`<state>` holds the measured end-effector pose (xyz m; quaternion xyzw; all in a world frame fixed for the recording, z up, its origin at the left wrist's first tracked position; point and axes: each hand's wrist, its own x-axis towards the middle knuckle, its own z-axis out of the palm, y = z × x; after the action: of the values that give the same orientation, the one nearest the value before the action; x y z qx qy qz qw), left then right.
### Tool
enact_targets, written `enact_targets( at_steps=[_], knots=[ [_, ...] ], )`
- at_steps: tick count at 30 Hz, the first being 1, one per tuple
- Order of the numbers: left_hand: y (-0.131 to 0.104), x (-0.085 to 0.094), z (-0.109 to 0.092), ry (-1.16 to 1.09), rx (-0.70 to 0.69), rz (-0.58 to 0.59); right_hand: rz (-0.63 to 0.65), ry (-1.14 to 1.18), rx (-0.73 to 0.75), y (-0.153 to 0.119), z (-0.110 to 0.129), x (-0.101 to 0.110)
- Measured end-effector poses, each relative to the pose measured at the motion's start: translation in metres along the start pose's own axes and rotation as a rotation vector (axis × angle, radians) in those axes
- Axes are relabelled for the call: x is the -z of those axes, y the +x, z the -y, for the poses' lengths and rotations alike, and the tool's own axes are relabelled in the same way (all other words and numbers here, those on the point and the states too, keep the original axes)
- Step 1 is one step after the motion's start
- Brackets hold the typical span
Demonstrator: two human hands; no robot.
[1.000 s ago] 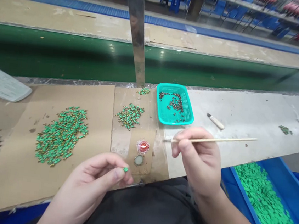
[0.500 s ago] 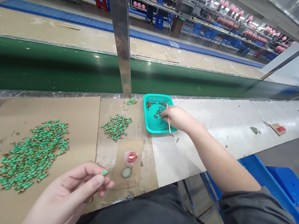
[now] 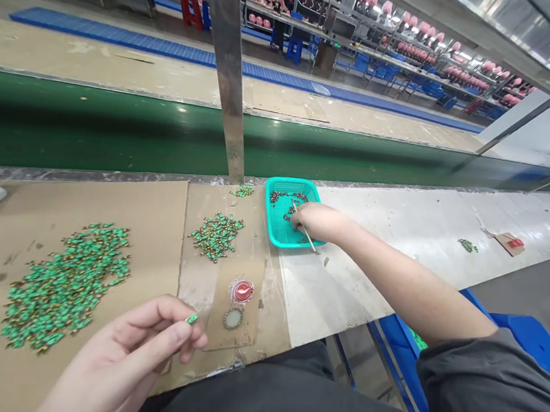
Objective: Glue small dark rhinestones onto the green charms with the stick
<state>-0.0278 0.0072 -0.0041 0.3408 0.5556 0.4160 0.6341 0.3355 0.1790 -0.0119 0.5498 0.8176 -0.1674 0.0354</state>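
Between the thumb and index finger of my left hand (image 3: 136, 355) is a small green piece (image 3: 192, 318), held above the front edge of the bench. My right hand (image 3: 320, 221) reaches into a turquoise plastic basket (image 3: 269, 226), where small dark pieces (image 3: 282, 197) lie scattered. A thin wooden stick (image 3: 309, 240) is held in that hand and slants out over the basket's near rim. The right fingertips are partly hidden, so I cannot tell whether they also grip a dark piece.
A large pile of green-and-gold pieces (image 3: 68, 282) lies on cardboard at left, with a smaller pile (image 3: 216, 236) closer. A red round spot (image 3: 243, 291) and a pale disc with a beaded rim (image 3: 232, 318) sit on a cardboard scrap. A metal post (image 3: 231, 109) stands behind.
My right hand has shifted slightly left and deeper into the basket, and the stick has tilted flatter. My left hand keeps its pinch on the green piece. The view has shifted slightly.
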Motion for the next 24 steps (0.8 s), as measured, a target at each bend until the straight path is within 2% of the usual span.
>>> enact_targets(
  at_steps=[3, 5, 7, 10, 11, 12, 15, 19, 24],
  knots=[
    [-0.005, 0.001, -0.003, -0.015, -0.010, 0.018, -0.175, 0.169, 0.055, -0.015, 0.008, 0.006],
    [-0.009, 0.001, -0.004, -0.031, -0.012, 0.046, -0.337, 0.324, 0.106, -0.036, 0.026, 0.004],
    [-0.011, -0.001, -0.003, -0.054, -0.012, 0.094, -0.481, 0.503, 0.175, -0.061, 0.053, -0.005],
    [-0.012, -0.003, 0.000, -0.095, -0.021, 0.205, -0.582, 0.735, 0.287, -0.095, 0.106, -0.029],
    [-0.012, -0.004, 0.001, -0.105, -0.023, 0.233, -0.591, 0.828, 0.330, -0.103, 0.124, -0.038],
    [-0.012, -0.005, 0.001, -0.109, -0.020, 0.252, -0.593, 1.032, 0.382, -0.108, 0.141, -0.045],
    [-0.013, -0.007, 0.000, -0.084, -0.005, 0.286, -0.588, 1.401, 0.376, -0.113, 0.174, -0.060],
    [-0.016, -0.011, -0.005, -0.064, -0.025, 0.328, -0.537, 1.555, 0.316, -0.114, 0.182, -0.066],
    [-0.019, -0.010, -0.005, -0.081, -0.045, 0.368, -0.475, 1.561, 0.295, -0.117, 0.180, -0.068]
  ],
)
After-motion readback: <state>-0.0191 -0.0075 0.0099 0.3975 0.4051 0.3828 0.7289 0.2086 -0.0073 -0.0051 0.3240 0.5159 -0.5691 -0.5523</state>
